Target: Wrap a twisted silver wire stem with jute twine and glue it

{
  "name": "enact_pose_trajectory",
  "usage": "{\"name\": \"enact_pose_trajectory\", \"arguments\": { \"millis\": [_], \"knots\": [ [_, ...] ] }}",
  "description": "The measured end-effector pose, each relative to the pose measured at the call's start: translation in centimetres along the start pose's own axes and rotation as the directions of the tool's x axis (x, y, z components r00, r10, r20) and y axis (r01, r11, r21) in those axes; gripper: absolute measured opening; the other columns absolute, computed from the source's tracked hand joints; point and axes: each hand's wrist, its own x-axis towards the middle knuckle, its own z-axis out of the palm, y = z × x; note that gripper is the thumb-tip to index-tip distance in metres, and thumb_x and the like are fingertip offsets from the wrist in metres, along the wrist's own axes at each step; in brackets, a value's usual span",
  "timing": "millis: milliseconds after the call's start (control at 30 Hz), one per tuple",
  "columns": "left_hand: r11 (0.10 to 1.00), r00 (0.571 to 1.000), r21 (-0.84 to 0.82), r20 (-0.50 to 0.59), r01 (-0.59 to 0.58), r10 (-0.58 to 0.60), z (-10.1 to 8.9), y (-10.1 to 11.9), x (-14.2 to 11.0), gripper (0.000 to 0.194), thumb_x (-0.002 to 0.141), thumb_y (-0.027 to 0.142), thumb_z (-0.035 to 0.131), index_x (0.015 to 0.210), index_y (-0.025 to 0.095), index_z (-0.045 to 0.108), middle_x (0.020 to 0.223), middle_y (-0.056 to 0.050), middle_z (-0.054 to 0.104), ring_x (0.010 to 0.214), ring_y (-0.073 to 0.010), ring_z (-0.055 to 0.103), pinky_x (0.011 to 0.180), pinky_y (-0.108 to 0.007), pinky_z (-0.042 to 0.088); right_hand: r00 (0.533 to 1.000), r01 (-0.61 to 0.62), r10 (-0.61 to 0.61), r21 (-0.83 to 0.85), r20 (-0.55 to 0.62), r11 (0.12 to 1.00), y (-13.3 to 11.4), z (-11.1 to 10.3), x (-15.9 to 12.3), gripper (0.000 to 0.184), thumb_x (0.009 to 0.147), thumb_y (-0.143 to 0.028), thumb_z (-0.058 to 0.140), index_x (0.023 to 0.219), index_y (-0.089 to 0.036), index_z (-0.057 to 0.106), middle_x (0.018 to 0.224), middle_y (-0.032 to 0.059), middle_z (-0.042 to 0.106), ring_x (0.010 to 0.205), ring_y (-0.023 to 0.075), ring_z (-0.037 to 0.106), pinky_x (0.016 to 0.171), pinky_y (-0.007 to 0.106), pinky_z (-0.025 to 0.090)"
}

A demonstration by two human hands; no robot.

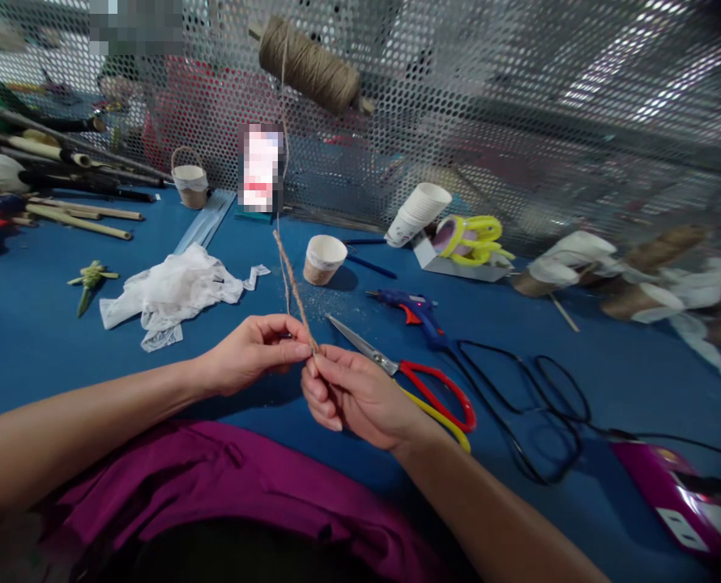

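A thin stick wrapped in brown twine [292, 275] slants upward from between my hands. My left hand [262, 350] pinches it near its lower end. Fingertips of my right hand [351, 385] close on that same lower end, touching the left fingertips. Loose twine runs from there up to a large twine spool [309, 65] on a rod at the mesh panel. Just beyond the hands stands a small cup [325, 259], brown below with a white lace band. Scissors [390, 364] with red and yellow handles lie beside my right hand.
White lace ribbon [181, 287] is heaped at left. A blue glue gun [415, 312] trails a black cable to a purple power strip [670, 494]. A basket-like cup [189, 185], stacked paper cups [418, 214] and a box of yellow tape [467, 243] line the back.
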Motion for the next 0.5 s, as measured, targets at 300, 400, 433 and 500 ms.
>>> {"name": "enact_pose_trajectory", "arguments": {
  "millis": [300, 400, 433, 500],
  "knots": [
    [1.0, 1.0, -0.011, -0.002, 0.007, -0.007, 0.12, 0.09, 0.05, 0.018, 0.069, 0.025, 0.068, 0.072, 0.012, 0.056, 0.062, 0.003, 0.055, 0.05, -0.0043, 0.04, 0.048, -0.019, 0.027, 1.0, -0.017, 0.017, 0.01, 0.018, 1.0, -0.09, -0.15, 0.03, 0.02, 0.078, -0.027, 0.061, 0.066, -0.014, 0.05, 0.054, -0.0029, 0.053, 0.041, 0.0048, 0.045, 0.037, 0.016, 0.035],
    [1.0, 1.0, -0.004, -0.018, 0.024, -0.024, 0.16, 0.2, 0.07, 0.019, 0.066, 0.026, 0.07, 0.071, 0.012, 0.057, 0.065, 0.002, 0.056, 0.053, -0.0048, 0.043, 0.049, -0.019, 0.029, 0.998, -0.029, 0.027, 0.034, 0.053, 0.999, -0.12, -0.2, 0.0, 0.02, 0.079, -0.027, 0.06, 0.066, -0.015, 0.049, 0.053, -0.0033, 0.052, 0.04, 0.0046, 0.044, 0.037, 0.015, 0.034],
    [1.0, 1.0, -0.001, -0.017, 0.025, -0.025, 0.14, 0.22, 0.06, 0.019, 0.066, 0.026, 0.07, 0.07, 0.012, 0.057, 0.065, 0.002, 0.056, 0.052, -0.0047, 0.042, 0.049, -0.019, 0.029, 0.998, -0.029, 0.027, 0.032, 0.057, 0.999, -0.11, -0.22, -0.01, 0.02, 0.079, -0.026, 0.059, 0.066, -0.015, 0.049, 0.053, -0.0032, 0.052, 0.04, 0.0047, 0.044, 0.037, 0.015, 0.034],
    [1.0, 1.0, -0.003, -0.008, 0.017, -0.017, 0.07, 0.23, 0.05, 0.019, 0.066, 0.025, 0.07, 0.068, 0.012, 0.057, 0.063, 0.003, 0.055, 0.052, -0.0044, 0.042, 0.048, -0.019, 0.029, 0.999, -0.02, 0.019, 0.023, 0.051, 1.0, -0.1, -0.24, -0.04, 0.02, 0.079, -0.026, 0.059, 0.066, -0.015, 0.049, 0.053, -0.003, 0.052, 0.04, 0.0048, 0.045, 0.037, 0.015, 0.034]
  ]
}}
